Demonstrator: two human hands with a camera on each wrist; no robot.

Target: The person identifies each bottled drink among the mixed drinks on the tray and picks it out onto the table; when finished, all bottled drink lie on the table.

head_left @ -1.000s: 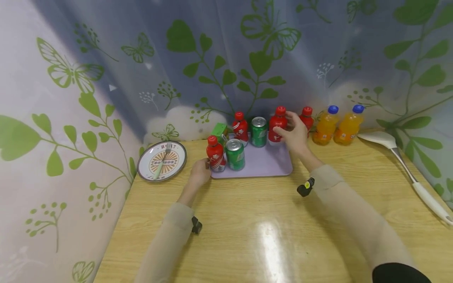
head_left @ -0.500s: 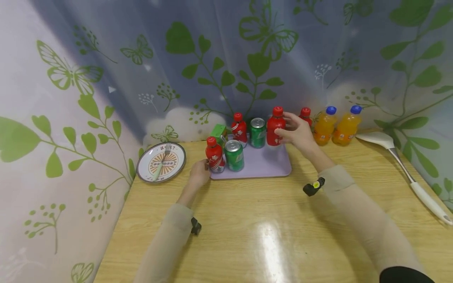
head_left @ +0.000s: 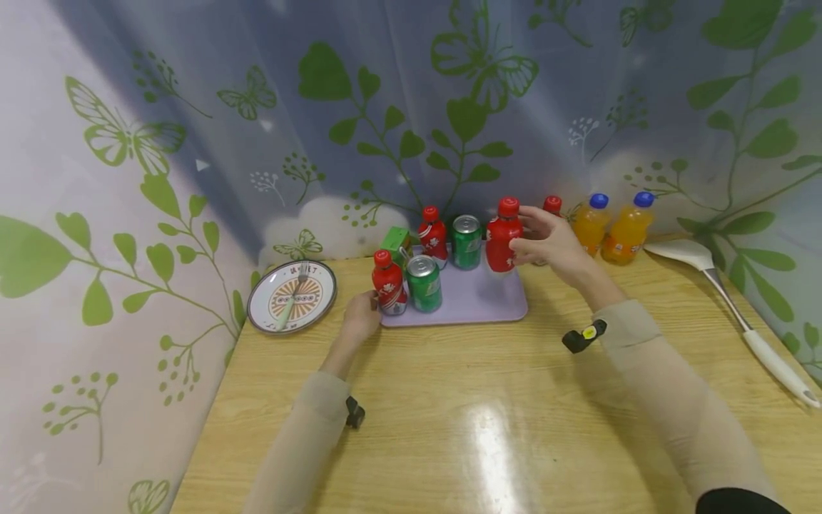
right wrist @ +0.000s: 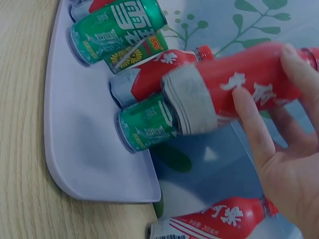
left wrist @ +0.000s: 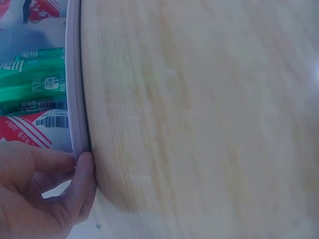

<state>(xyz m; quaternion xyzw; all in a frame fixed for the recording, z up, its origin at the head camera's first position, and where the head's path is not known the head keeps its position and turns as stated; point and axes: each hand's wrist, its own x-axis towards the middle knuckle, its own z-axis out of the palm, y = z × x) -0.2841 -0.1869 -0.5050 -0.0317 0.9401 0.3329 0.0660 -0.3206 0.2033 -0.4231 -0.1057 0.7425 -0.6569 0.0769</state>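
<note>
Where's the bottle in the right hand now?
In the head view, the bottle is over the right side of the tray, in the right hand, right of the rear can.

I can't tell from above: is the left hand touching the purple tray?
Touching: the left wrist view plainly shows the left hand pinching the tray at its rim.

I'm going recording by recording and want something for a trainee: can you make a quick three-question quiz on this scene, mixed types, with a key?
1. Multiple choice: what does the right grip hold?
A) a green can
B) a red bottle
C) an orange bottle
2. True or false: the fork lies on the plate.
3. Fill in the blank: the left grip pinches the edge of the ____.

Key: 1. B; 2. True; 3. tray.
</note>
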